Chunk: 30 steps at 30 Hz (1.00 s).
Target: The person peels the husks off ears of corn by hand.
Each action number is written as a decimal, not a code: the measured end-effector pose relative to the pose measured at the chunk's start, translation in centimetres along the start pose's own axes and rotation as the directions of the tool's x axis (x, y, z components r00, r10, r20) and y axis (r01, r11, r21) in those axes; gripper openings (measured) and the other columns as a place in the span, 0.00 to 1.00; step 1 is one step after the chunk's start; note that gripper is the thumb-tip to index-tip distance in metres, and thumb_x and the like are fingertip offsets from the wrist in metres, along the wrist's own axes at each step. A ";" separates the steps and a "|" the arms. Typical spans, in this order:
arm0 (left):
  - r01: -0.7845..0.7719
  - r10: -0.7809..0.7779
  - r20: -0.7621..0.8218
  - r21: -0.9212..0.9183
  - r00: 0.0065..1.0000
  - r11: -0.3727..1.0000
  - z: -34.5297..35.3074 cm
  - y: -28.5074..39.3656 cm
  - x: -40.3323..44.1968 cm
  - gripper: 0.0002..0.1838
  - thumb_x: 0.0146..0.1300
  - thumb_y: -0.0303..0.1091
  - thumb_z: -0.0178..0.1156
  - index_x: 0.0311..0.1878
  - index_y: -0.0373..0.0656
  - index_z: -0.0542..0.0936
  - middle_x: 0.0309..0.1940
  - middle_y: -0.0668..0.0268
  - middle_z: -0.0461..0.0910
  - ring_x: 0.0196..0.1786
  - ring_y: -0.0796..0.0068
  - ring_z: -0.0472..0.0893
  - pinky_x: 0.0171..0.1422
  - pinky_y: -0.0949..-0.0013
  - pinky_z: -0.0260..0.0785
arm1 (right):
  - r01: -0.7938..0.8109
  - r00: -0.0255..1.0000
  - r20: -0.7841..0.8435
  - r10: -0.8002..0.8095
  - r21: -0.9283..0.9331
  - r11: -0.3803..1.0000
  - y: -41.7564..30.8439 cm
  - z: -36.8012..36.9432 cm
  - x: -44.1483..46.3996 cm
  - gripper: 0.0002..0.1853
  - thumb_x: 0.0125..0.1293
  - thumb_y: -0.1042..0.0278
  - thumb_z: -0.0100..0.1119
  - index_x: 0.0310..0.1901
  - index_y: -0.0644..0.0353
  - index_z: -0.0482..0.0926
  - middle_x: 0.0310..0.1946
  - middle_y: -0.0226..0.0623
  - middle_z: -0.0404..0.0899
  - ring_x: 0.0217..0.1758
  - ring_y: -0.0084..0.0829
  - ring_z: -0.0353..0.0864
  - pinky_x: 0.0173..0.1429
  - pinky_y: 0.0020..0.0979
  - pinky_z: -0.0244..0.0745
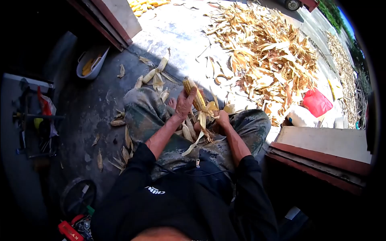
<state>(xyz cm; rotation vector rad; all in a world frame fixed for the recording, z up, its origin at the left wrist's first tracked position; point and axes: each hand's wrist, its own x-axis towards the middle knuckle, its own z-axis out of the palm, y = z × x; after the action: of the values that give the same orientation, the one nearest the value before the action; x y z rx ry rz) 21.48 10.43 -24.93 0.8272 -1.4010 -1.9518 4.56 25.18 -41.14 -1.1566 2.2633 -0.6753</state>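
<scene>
the person sits on the dark floor [108, 96] with the knees bent wide, and both hands are together above the lap. the corn cob [199, 101] is between the two hands, tilted, with its upper end pointing away from the body. the left hand [185, 104] is wrapped around the cob, with the thumb lying along its side; the fingers are closed on it. the right hand [222, 119] is near the lower end, and its fingers are narrow, pinching the husk leaves [210, 107]; exactly how the fingertips lie, i cannot tell. other pale leaves hang down from this end, over the camouflage trousers [138, 114].

near the left knee, some cobs in their husks [149, 76] lie on the floor. farther to the left, a white tub [93, 73] stands tilted and contains yellow cobs [87, 68]. in front and to the right, in the sunlight, there is a big heap of dry husks [265, 52]. beside this heap are a red bag [317, 103] and a white sack [301, 116]. at the top edge, more yellow corn [146, 5] lies on the bright ground.
</scene>
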 end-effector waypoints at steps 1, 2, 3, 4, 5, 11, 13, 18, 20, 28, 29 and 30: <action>-0.034 0.031 -0.070 -0.044 0.997 0.998 -1.1 -0.8 1.0 0.27 0.66 0.55 0.60 0.49 0.37 0.75 0.38 0.63 0.81 0.40 0.75 0.80 0.47 0.70 0.73 | -0.055 0.998 0.000 0.055 -0.014 0.998 -0.5 -0.3 0.0 0.21 0.59 0.54 0.56 0.31 0.69 0.82 0.26 0.56 0.80 0.34 0.52 0.83 0.39 0.46 0.76; -0.078 0.065 -0.149 -0.087 0.987 0.993 -2.2 -1.7 1.8 0.26 0.66 0.55 0.61 0.49 0.39 0.74 0.36 0.64 0.81 0.39 0.76 0.80 0.47 0.71 0.73 | -0.100 0.995 0.004 0.101 -0.033 0.994 -0.9 -0.7 0.3 0.17 0.58 0.58 0.55 0.30 0.66 0.83 0.29 0.56 0.81 0.38 0.55 0.83 0.42 0.48 0.77; -0.052 0.021 -0.155 -0.200 0.988 0.978 -2.0 0.0 1.3 0.25 0.65 0.54 0.63 0.49 0.40 0.74 0.35 0.65 0.80 0.38 0.76 0.80 0.46 0.71 0.73 | -0.237 0.971 0.027 0.236 0.116 0.965 -1.4 -1.5 0.8 0.20 0.59 0.57 0.54 0.27 0.69 0.82 0.27 0.58 0.81 0.35 0.50 0.84 0.40 0.45 0.78; -0.059 0.026 -0.167 -0.194 0.986 0.979 -2.4 0.1 1.2 0.25 0.65 0.54 0.63 0.49 0.40 0.74 0.35 0.65 0.80 0.38 0.76 0.80 0.46 0.71 0.73 | -0.325 0.942 0.143 0.302 0.179 0.929 -1.4 -2.6 0.9 0.18 0.59 0.59 0.56 0.33 0.71 0.82 0.26 0.55 0.82 0.31 0.41 0.85 0.36 0.39 0.78; -0.001 -0.026 -0.130 -0.203 0.991 0.979 -2.9 -0.3 1.4 0.25 0.64 0.54 0.64 0.48 0.40 0.74 0.36 0.66 0.79 0.39 0.77 0.79 0.45 0.71 0.72 | -0.331 0.943 0.089 0.322 0.368 0.869 0.6 -1.3 1.6 0.16 0.61 0.61 0.58 0.40 0.70 0.81 0.26 0.48 0.82 0.28 0.35 0.83 0.33 0.35 0.77; 0.097 -0.102 -0.087 -0.066 0.991 0.993 -2.0 -3.0 0.7 0.32 0.51 0.51 0.76 0.51 0.39 0.74 0.42 0.66 0.77 0.42 0.77 0.76 0.47 0.71 0.71 | -0.066 0.994 0.010 0.107 0.845 0.531 -8.4 -7.2 0.6 0.23 0.68 0.61 0.62 0.60 0.66 0.73 0.41 0.36 0.79 0.35 0.20 0.76 0.35 0.22 0.75; 0.133 -0.125 -0.055 0.159 0.991 0.978 -1.4 -3.9 0.2 0.35 0.50 0.50 0.76 0.53 0.38 0.73 0.44 0.65 0.78 0.44 0.76 0.77 0.49 0.71 0.71 | -0.083 0.995 0.101 -0.016 0.890 0.448 -11.7 -8.3 -0.5 0.25 0.68 0.59 0.62 0.60 0.67 0.73 0.45 0.36 0.80 0.40 0.19 0.77 0.39 0.21 0.76; 0.056 -0.100 0.143 0.282 0.985 0.958 0.0 -6.5 -0.3 0.43 0.49 0.48 0.77 0.62 0.35 0.69 0.50 0.60 0.78 0.50 0.72 0.79 0.56 0.68 0.73 | -0.047 0.998 0.065 -0.022 0.882 0.469 -11.3 -5.9 -0.5 0.20 0.68 0.60 0.63 0.53 0.67 0.80 0.41 0.33 0.83 0.39 0.20 0.79 0.43 0.21 0.73; 0.030 -0.071 0.153 0.254 0.986 0.967 -0.1 -6.4 -0.3 0.43 0.49 0.47 0.77 0.63 0.35 0.68 0.51 0.60 0.77 0.51 0.72 0.78 0.56 0.67 0.73 | -0.024 0.999 0.031 -0.006 0.860 0.509 -10.3 -5.2 -0.7 0.18 0.68 0.60 0.63 0.50 0.67 0.82 0.38 0.32 0.83 0.37 0.19 0.79 0.42 0.21 0.73; 0.346 -0.350 0.255 0.059 0.901 0.936 -0.8 -6.1 0.5 0.26 0.68 0.50 0.59 0.56 0.36 0.71 0.42 0.66 0.79 0.41 0.78 0.79 0.45 0.73 0.75 | -0.048 0.991 0.116 -0.074 0.798 0.601 -9.0 -5.3 -0.9 0.12 0.70 0.62 0.60 0.44 0.64 0.81 0.31 0.26 0.80 0.31 0.17 0.75 0.36 0.21 0.71; 0.346 -0.349 0.253 0.059 0.902 0.936 -1.0 -6.2 0.6 0.26 0.68 0.50 0.59 0.56 0.36 0.71 0.42 0.66 0.79 0.41 0.78 0.79 0.45 0.73 0.75 | -0.049 0.990 0.118 -0.076 0.798 0.601 -9.2 -5.7 -1.1 0.12 0.70 0.62 0.60 0.44 0.64 0.81 0.31 0.26 0.80 0.31 0.17 0.75 0.36 0.21 0.71; 0.380 -0.378 0.223 0.039 0.898 0.924 -1.3 -6.4 0.8 0.23 0.70 0.50 0.55 0.55 0.39 0.71 0.40 0.66 0.79 0.38 0.78 0.79 0.41 0.72 0.76 | -0.118 0.975 0.203 -0.088 0.816 0.565 -9.5 -6.0 -1.3 0.12 0.70 0.61 0.60 0.43 0.63 0.80 0.30 0.25 0.78 0.31 0.16 0.74 0.36 0.20 0.71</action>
<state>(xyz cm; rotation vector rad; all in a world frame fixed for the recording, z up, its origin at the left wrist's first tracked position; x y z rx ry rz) 21.33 10.80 -31.45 0.9563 -1.4429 -2.4120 6.93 22.63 -30.39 -0.6630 1.4190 -1.3377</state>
